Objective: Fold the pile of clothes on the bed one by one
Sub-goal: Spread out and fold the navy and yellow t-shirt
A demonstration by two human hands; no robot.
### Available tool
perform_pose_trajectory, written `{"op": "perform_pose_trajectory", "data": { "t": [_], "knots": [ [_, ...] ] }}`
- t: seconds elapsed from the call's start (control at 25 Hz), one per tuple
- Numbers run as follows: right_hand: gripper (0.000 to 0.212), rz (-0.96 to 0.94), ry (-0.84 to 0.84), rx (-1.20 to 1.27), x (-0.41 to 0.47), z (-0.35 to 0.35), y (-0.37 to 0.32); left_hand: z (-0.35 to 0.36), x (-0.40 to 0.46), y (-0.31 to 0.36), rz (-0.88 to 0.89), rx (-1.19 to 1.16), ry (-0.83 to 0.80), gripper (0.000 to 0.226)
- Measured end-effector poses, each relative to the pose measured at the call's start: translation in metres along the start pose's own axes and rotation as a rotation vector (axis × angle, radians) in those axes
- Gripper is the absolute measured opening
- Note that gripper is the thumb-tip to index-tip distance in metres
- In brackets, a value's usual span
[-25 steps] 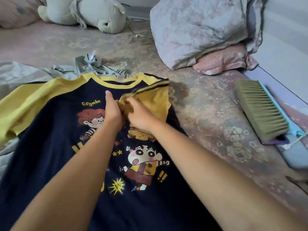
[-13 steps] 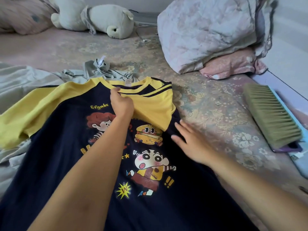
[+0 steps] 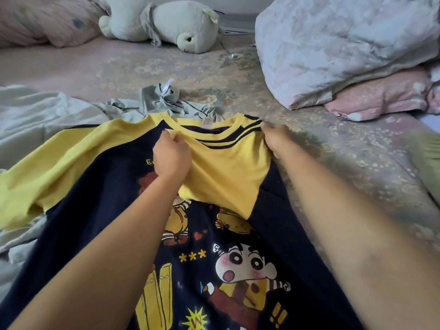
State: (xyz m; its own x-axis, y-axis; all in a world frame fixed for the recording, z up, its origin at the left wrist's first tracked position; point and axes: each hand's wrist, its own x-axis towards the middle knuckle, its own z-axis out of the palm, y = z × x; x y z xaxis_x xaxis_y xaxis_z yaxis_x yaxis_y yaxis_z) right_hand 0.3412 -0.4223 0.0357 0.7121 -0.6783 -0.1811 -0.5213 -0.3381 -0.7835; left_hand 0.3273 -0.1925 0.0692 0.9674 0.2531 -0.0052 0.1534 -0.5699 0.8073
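Note:
A navy T-shirt point(image 3: 100, 210) with yellow sleeves and cartoon prints lies face up on the bed. Its right sleeve point(image 3: 228, 172) is folded inward over the chest. My left hand point(image 3: 171, 158) pinches the yellow cloth near the collar. At the shirt's right shoulder, my right hand point(image 3: 277, 141) grips the folded edge. The left sleeve point(image 3: 54, 167) lies spread out to the left. Grey-green clothes point(image 3: 47, 115) lie crumpled under and behind the shirt.
A plush bear point(image 3: 166, 25) lies at the back of the bed. A bundled quilt point(image 3: 345, 44) sits on a pink pillow point(image 3: 381, 98) at the back right. Another pillow point(image 3: 42, 17) is at the back left. A green brush point(image 3: 426, 160) shows blurred at the right edge.
My right hand moved from the shirt's right side up to the shoulder and took hold of the fold. My left hand shifted up and closed on the cloth near the collar. The view moved closer.

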Motion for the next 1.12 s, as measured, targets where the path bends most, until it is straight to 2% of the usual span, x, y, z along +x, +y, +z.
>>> {"op": "perform_pose_trajectory", "data": {
  "t": [0.08,0.12,0.2,0.24,0.32,0.44,0.52,0.56,0.68,0.8,0.96,1.04,1.12],
  "knots": [
    [0.041,-0.119,-0.07,-0.034,0.005,0.005,-0.006,-0.017,0.013,-0.01,0.058,0.019,0.134,0.027],
    [0.042,-0.2,-0.136,-0.115,0.007,0.007,-0.006,-0.021,0.022,-0.018,0.04,0.088,0.124,0.03],
    [0.05,-0.264,-0.241,-0.301,0.009,0.008,-0.007,-0.025,0.031,-0.031,-0.043,0.232,-0.009,0.037],
    [0.055,-0.246,-0.254,-0.32,0.01,0.01,-0.009,-0.024,0.034,-0.036,-0.082,0.24,-0.065,0.04],
    [0.051,-0.207,-0.22,-0.301,0.011,0.016,-0.014,-0.023,0.042,-0.035,-0.15,0.183,-0.116,0.043],
    [0.017,-0.201,-0.062,-0.351,0.013,0.017,-0.024,-0.025,0.056,-0.029,-0.086,0.02,-0.152,0.03],
    [0.027,-0.143,0.094,-0.345,0.014,0.012,-0.028,-0.027,0.056,-0.027,0.027,-0.168,-0.157,0.024],
    [0.031,-0.138,0.148,-0.395,0.015,0.008,-0.026,-0.025,0.053,-0.027,0.076,-0.143,-0.16,0.024],
    [0.031,-0.208,0.195,-0.529,0.017,0.01,-0.018,-0.01,0.044,-0.03,0.104,0.246,-0.13,0.033],
    [0.034,-0.241,0.249,-0.52,0.019,0.016,-0.014,-0.003,0.042,-0.026,0.168,0.328,-0.018,0.034],
    [0.036,-0.309,0.234,-0.682,0.011,0.017,-0.005,0.009,0.04,-0.042,0.262,0.581,-0.024,0.029],
    [0.034,-0.33,0.228,-0.703,0.013,0.022,-0.004,0.012,0.036,-0.039,0.2,0.546,-0.023,0.031],
    [0.031,-0.317,0.225,-0.687,0.012,0.022,-0.005,0.006,0.034,-0.028,0.006,0.304,-0.043,0.037]
  ]
}}
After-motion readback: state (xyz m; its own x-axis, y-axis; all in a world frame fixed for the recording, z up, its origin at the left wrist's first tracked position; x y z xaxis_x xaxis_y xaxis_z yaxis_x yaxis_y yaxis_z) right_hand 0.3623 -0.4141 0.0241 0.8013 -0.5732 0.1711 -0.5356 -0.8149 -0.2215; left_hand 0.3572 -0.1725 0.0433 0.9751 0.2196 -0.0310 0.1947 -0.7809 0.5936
